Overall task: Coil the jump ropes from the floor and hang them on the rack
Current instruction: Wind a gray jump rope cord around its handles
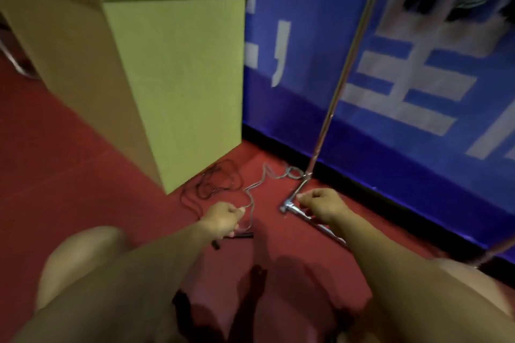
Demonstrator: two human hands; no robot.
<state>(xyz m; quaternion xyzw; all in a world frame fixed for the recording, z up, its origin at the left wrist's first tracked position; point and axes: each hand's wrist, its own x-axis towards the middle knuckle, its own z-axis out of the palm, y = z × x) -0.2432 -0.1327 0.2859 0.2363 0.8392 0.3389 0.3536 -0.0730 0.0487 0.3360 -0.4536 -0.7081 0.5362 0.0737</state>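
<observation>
Crouching low over the red floor [83, 161], the person has a wooden desk [172, 69] at the far left, with a dark jump rope [220, 184] lying loose at its near corner. Just right of that, the left hand [224, 220] is clenched round the black handles [239, 236] of a pale jump rope [259, 184], whose cord snakes away across the floor to the foot of the metal rack [331, 108]. Further right, the right hand [320, 205] is curled into a fist above the rack's chrome base bar [303, 216]; whether it pinches any cord I cannot tell, as blur swallows the fingertips. The far end of the pale cord seems looped at the rack's upright, so a hard pull could snag it and tip or drag the rack. The dark rope, close beside the pale one, could tangle with it during coiling. The rack's top rail is cut off above, its right leg is only partly seen, and motion blur softens everything against the blue banner wall [418, 78].
</observation>
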